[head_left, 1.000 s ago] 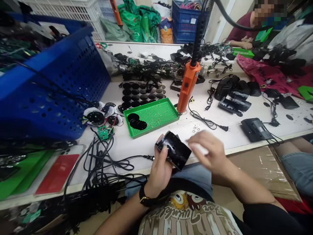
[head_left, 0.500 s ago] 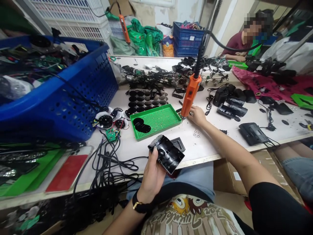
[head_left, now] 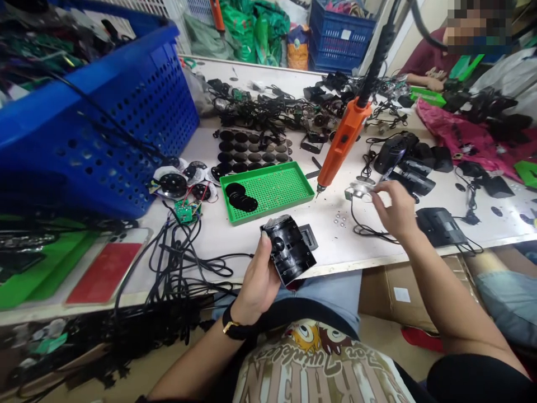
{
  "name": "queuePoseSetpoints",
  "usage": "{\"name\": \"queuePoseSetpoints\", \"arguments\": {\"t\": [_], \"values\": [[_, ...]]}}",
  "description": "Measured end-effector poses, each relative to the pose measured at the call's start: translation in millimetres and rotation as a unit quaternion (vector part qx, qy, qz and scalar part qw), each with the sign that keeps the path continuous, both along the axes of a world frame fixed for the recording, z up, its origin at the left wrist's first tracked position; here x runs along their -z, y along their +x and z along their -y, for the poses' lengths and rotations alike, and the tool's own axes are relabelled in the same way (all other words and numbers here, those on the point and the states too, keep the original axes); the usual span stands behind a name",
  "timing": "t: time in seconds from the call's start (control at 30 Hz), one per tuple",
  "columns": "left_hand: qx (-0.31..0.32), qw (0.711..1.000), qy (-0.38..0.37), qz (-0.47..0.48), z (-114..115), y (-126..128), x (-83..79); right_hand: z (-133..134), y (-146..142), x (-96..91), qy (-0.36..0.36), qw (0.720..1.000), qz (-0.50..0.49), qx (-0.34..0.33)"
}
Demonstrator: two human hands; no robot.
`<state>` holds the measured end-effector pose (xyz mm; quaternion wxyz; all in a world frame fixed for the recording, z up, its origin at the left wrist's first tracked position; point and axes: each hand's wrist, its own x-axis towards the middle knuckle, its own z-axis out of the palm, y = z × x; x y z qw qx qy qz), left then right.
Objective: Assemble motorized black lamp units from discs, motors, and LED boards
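My left hand (head_left: pixel 258 280) is closed round a black plastic housing (head_left: pixel 293 252), its hollow inner side turned up, just above the table's front edge. To the right, the thumb and fingers of my right hand (head_left: pixel 394 210) pinch a small silvery round part (head_left: pixel 361 188) with a bit of green circuit board at its side. A black cable (head_left: pixel 361 226) trails from that part over the table. Between the hands and farther back, an orange electric screwdriver (head_left: pixel 342 148) hangs tip down. Behind the housing lies a dark rectangular frame (head_left: pixel 309 237).
A green tray (head_left: pixel 285 193) holds several black discs. At left stand a full blue basket (head_left: pixel 138 106) and tangled cables (head_left: pixel 180 268); a red phone (head_left: pixel 104 272) lies nearby. Black housings (head_left: pixel 440 226) are at right. A co-worker (head_left: pixel 432 61) sits across the table.
My right hand has moved right and nearer from behind the screwdriver, now showing the silvery part with its cable. My left hand still holds the housing. The view has shifted.
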<state>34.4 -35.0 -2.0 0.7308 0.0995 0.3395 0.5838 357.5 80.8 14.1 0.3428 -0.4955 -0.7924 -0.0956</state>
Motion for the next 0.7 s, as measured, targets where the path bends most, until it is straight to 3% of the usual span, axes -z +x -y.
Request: {"name": "queuePoseSetpoints", "arguments": {"t": [0.1,0.17,0.27,0.37,0.53,0.7], "values": [[0.023,1.000,0.002,0.008,-2.5,2.2,2.1,25.0,8.0,-25.6,0.050,0.996,-0.070,0.004],[0.037,0.999,-0.003,0.009,-3.0,3.9,2.5,40.9,4.3,-39.8,0.044,0.990,-0.133,-0.009],[0.065,0.998,-0.004,0.007,-2.4,7.6,1.9,62.3,-14.4,-52.4,-0.011,0.974,-0.221,-0.050],[0.071,0.997,0.004,0.017,-0.7,11.3,1.5,76.4,-39.6,-57.4,-0.098,0.961,-0.249,-0.077],[0.040,0.999,0.014,0.014,5.0,9.8,2.4,76.2,-76.1,-71.6,-0.223,0.948,-0.144,-0.173],[0.068,0.997,0.039,-0.021,13.3,9.5,4.3,69.3,-118.9,-86.3,-0.227,0.932,0.053,-0.277]]}}
